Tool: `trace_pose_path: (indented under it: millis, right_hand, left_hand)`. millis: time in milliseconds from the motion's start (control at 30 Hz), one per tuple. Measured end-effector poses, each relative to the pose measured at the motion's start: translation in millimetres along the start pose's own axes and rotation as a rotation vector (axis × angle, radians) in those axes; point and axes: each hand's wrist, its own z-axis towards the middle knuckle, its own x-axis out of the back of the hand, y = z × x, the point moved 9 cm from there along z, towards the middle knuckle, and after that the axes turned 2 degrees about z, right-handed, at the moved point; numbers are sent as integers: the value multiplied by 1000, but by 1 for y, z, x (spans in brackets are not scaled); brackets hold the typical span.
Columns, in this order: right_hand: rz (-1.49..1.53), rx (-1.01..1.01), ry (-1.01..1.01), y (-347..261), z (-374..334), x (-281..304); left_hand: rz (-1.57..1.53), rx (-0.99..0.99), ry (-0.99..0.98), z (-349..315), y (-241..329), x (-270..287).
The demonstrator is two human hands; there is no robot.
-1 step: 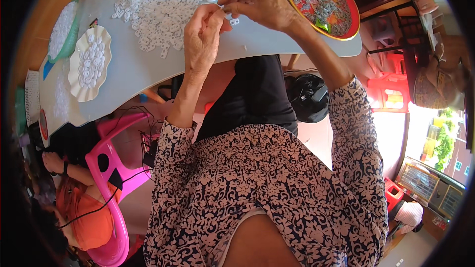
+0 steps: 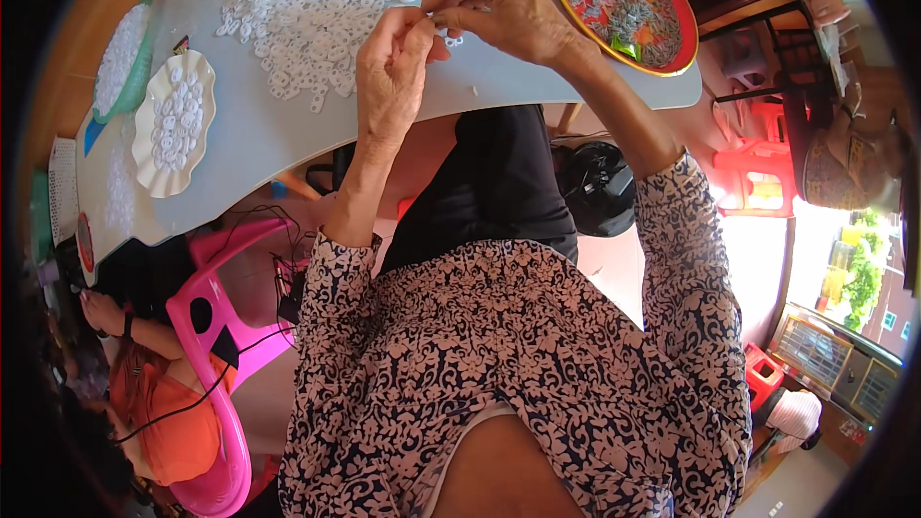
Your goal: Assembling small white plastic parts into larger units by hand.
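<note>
Over the table's near edge, my left hand [image 2: 395, 72] and my right hand [image 2: 504, 14] meet fingertip to fingertip. Both are closed in a pinch, and the small piece between them is mostly hidden by the fingers. To the left of my hands spreads a loose pile of small white plastic pieces with holes [image 2: 312, 43]. A few more white pieces [image 2: 453, 40] lie just under my right hand's fingers. Right of my hands sits a round red tray with a yellow rim [image 2: 687, 34], filled with small grey metal-looking parts and a green wrapper [image 2: 625, 46].
A cream scalloped dish [image 2: 144, 149] with white pieces and a green basket [image 2: 137, 86] stand at the table's left. A pink plastic chair [image 2: 225, 412] and a person in orange [image 2: 173, 422] are at lower left. Red stools [image 2: 758, 173] stand at right; a black bag [image 2: 597, 187] lies below the table.
My hands stay pinched together in nearly the same place, with my right wrist shifted very slightly. The seated person's hand at the left has moved a little.
</note>
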Motion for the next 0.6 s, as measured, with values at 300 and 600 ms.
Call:
trace_pose_path:
  millis: [300, 600]
  right_hand:
    - [138, -117, 11, 13, -12, -1]
    - [-15, -136, 57, 11, -10, 11]
  left_hand:
    - [-145, -23, -34, 0, -6, 1]
    - [-265, 63, -136, -4, -10, -15]
